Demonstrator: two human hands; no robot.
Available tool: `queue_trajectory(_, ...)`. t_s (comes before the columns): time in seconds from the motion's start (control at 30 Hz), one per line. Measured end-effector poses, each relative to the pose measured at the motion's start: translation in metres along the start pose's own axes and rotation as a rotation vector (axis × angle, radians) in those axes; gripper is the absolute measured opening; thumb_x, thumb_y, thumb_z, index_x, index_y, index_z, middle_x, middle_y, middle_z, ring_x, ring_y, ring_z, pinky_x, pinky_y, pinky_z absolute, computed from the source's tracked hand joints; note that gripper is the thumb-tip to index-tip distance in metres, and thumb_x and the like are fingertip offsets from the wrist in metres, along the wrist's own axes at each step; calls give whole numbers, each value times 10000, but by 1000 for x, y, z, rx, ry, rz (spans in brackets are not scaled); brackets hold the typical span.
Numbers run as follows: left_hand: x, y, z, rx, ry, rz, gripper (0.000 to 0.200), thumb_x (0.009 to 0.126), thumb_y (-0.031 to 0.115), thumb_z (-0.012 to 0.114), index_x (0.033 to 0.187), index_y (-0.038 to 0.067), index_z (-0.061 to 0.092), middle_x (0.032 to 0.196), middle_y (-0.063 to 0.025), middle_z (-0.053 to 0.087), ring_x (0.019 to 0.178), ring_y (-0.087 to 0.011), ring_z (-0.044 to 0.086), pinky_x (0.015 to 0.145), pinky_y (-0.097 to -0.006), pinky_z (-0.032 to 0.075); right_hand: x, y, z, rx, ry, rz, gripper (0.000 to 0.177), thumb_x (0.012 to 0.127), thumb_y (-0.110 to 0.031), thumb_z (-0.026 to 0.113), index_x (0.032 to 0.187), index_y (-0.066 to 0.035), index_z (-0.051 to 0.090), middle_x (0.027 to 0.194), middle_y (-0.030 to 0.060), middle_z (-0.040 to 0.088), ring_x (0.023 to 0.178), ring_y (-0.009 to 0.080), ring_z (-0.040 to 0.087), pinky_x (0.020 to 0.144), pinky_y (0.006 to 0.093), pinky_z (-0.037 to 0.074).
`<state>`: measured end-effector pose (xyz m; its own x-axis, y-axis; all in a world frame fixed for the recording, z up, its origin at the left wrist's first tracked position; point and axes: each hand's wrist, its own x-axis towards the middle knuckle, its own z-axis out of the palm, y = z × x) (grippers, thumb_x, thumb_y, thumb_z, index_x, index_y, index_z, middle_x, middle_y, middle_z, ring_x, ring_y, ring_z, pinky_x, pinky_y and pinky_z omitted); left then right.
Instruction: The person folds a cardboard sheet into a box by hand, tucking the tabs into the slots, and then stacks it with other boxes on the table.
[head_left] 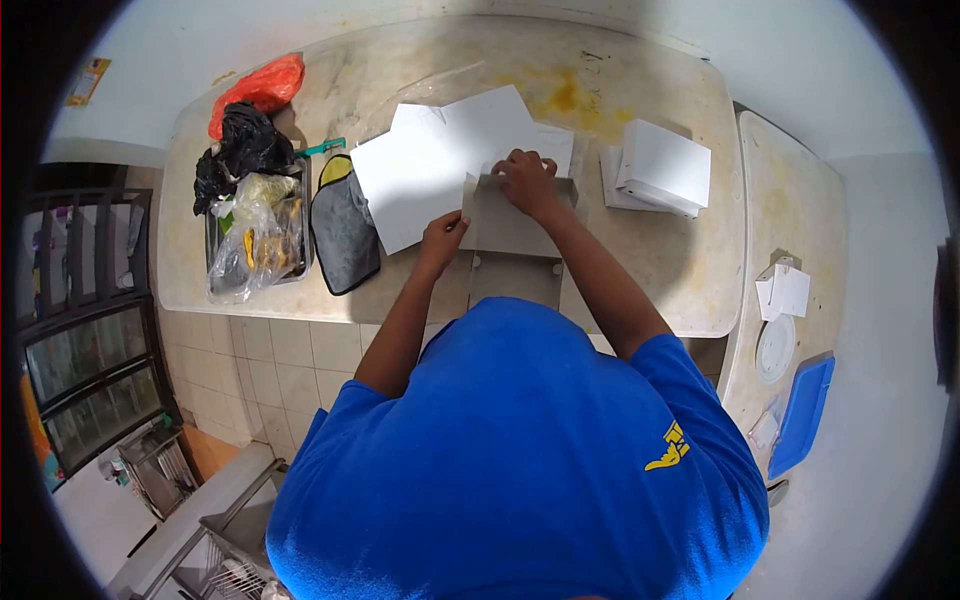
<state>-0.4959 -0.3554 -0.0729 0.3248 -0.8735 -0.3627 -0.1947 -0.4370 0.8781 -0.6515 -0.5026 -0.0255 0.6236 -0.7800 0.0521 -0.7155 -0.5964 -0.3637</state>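
Where the person in the blue shirt [520, 430] leans in, a grey-faced box [515, 225] sits part-folded at the near side of the table [660, 270], roughly midway along it, with one panel running back toward the shirt. The left hand [443, 243] has its thumb and fingers pinched together on the box's left edge. From where I stand, the right hand [527, 178] is bent over the far part of the box, fingers curled down and touching it; whether they are clamped on it or merely pressing, I cannot tell.

Just beyond the box, and out to its left, white sheets [410, 165] lie flat, overlapping one another. To the right, apart from the box, white boxes [665, 165] are piled a little askew.

Over on the left, a grey cloth [345, 235] with a yellow patch lies near the sheets, and a green-handled tool [322, 147] lies just past it. Beside the cloth is a dark tray [297, 255] holding a clear bag [243, 265]. A black bag [255, 140] is bunched at the tray's far end, with a red bag [262, 90] behind it.

On the side table [825, 235] at far right are a small white carton [785, 292], a round white lid [776, 348] and a blue tray [803, 415].
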Motion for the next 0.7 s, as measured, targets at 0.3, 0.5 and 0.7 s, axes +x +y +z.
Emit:
queue_trajectory(0.3,28,11,7,-13,129,185,257,885,178,598,1099,37,622,957,-82,648,823,-146,607,698,-273,485,-31,-34,-13,277,-13,236,222,818,-295,633,934,-109,668,821,104,677,803,295,662,689,379,524)
queue_trajectory(0.5,11,52,7,-51,44,1,249,899,207,578,1063,25,624,939,-57,631,790,-128,593,669,-283,495,-43,-33,2,665,178,364,311,756,-274,719,974,-62,655,831,118,697,786,246,680,707,343,523)
queue_trajectory(0.7,11,30,10,-119,50,86,259,909,211,562,1072,16,612,894,-36,610,787,-134,579,662,-296,496,-49,-38,4,881,171,384,417,752,-162,720,1125,-50,570,830,106,698,768,189,679,700,306,518)
